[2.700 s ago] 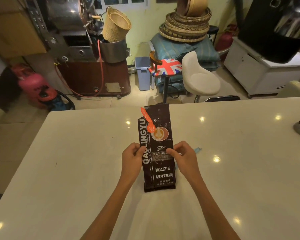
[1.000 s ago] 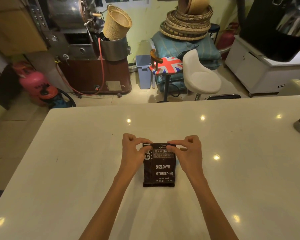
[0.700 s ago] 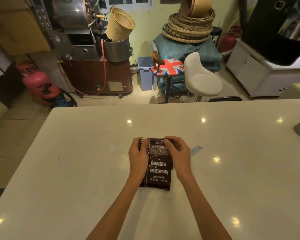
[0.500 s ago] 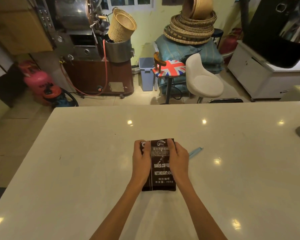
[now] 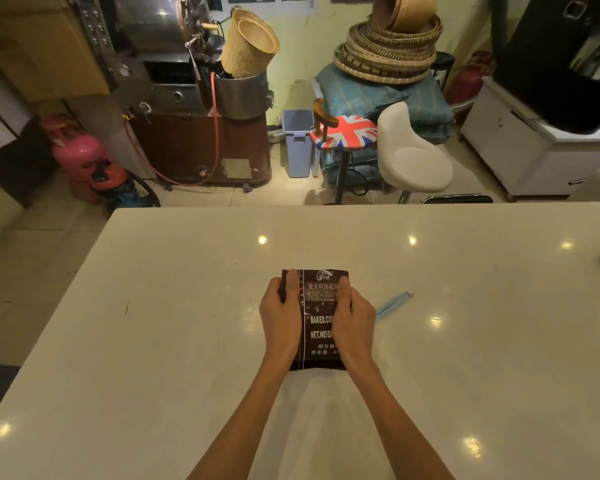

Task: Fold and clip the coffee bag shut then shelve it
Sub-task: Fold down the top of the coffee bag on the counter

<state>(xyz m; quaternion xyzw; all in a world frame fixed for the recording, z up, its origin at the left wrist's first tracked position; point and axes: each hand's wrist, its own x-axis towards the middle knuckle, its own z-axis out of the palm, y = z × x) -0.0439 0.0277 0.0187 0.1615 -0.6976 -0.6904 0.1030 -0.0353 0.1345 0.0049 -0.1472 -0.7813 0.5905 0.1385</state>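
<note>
Coffee bag (image 5: pixel 317 323) lay folded under my left hand (image 5: pixel 280 315) and right hand (image 5: pixel 353 315), both pressing it; clip (image 5: pixel 394 303) at 3 o'clock waited unused on the desk (image 5: pixel 153 341), shelving undone.

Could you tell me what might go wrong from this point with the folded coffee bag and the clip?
1. Both the left hand and the right hand press the folded coffee bag flat; freeing one to fetch the clip may let the fold spring open.
2. The blue clip lies apart on the table, to the right of the right hand, so reaching for it could drag or shift the bag.
</note>
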